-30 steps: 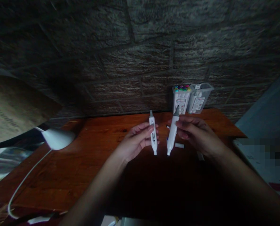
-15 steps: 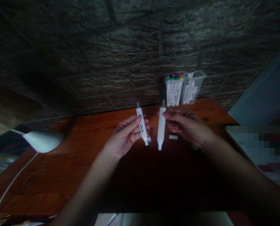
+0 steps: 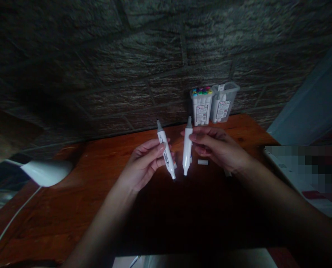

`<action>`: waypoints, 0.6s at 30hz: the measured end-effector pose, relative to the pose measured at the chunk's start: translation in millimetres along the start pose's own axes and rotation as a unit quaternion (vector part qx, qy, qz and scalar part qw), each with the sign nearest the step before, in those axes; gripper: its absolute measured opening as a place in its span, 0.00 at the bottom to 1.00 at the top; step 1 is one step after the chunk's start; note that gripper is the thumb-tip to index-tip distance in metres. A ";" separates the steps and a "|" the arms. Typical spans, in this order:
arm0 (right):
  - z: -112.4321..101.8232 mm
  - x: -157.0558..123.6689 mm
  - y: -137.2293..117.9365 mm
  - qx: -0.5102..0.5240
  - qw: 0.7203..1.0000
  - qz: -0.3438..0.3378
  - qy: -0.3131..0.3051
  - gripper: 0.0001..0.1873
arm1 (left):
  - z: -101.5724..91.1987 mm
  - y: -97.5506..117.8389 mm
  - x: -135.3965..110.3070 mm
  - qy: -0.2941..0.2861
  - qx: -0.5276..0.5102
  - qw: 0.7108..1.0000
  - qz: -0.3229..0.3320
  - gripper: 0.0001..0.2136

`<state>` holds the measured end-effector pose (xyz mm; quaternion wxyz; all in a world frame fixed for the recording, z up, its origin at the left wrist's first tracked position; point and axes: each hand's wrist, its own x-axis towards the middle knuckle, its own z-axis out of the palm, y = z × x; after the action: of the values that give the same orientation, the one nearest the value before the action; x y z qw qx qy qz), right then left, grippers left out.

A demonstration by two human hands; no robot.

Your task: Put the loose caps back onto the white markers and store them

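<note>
My left hand (image 3: 146,160) pinches a white marker (image 3: 167,154) with dark lettering on its barrel. Its uncapped grey end points up and away, tilted to the left. In my right hand (image 3: 214,145) is a second white marker (image 3: 187,149), held almost upright, its grey uncapped tip also at the top. The two markers are side by side, a small gap between them. On the table just below my right hand lies a white cap (image 3: 203,162). Another small pale piece (image 3: 227,173) is partly hidden by my right wrist.
Against the dark stone wall stand a clear case full of markers (image 3: 201,108) with coloured ends and a clear case holding fewer markers (image 3: 223,106). A white lamp (image 3: 47,173) with a cable is at the left of the wooden table (image 3: 79,193).
The left marker has tilted further, its top moving left. Both hands still hold their markers, and the right one has turned slightly. The whole view has shifted a little.
</note>
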<state>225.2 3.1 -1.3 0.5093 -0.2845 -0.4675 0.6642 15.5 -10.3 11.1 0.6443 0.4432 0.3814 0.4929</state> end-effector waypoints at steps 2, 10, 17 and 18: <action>-0.6 -1.0 -0.4 -0.016 1.000 -0.006 -0.009 0.08 | -0.2 -0.2 -0.4 -0.002 0.003 1.000 0.003 0.10; 7.9 -6.8 -6.9 -0.034 0.992 -0.046 -0.111 0.12 | -0.2 0.2 -2.8 -0.016 -0.011 1.000 0.014 0.10; 7.8 -7.2 -2.0 -0.028 0.988 -0.060 -0.140 0.13 | 1.3 0.1 -6.3 -0.033 -0.015 0.998 0.042 0.09; 7.8 -7.4 -1.7 -0.025 0.988 -0.059 -0.141 0.13 | 1.3 0.2 -6.4 -0.035 -0.013 0.998 0.045 0.09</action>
<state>221.7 -6.4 2.6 0.4692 -0.1731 -0.5672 0.6544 15.2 -16.8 12.1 0.6403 0.4683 0.3316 0.5106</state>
